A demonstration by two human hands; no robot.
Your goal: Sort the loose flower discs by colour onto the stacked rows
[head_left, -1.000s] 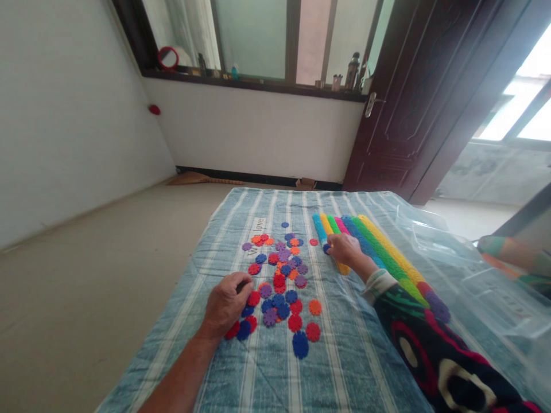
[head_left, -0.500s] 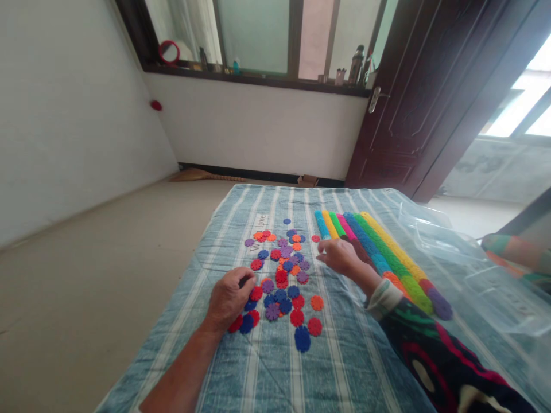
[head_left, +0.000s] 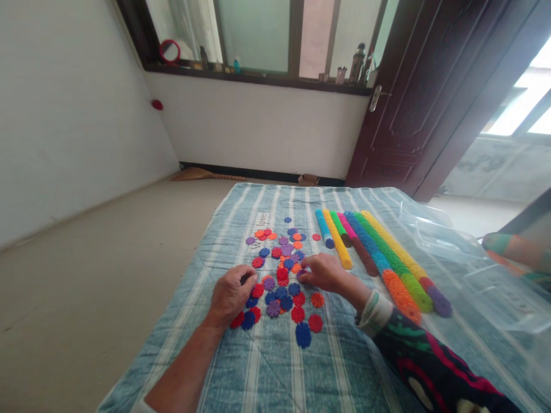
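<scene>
Looks like matt plastic in the scattered red, blue, purple and orange notched discs (head_left: 282,279); rough along the multicoloured segmented rods (head_left: 365,240); smooth, glossy in the clear plastic boxes (head_left: 501,301); matt, wrinkled in the blue-and-white striped cloth (head_left: 269,378).

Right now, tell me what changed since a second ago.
The right hand has let go of a dark blue disc at the near end of the light blue row and moved left to a purple disc among the scattered discs; grip unclear. The left hand and rows stayed put.
</scene>
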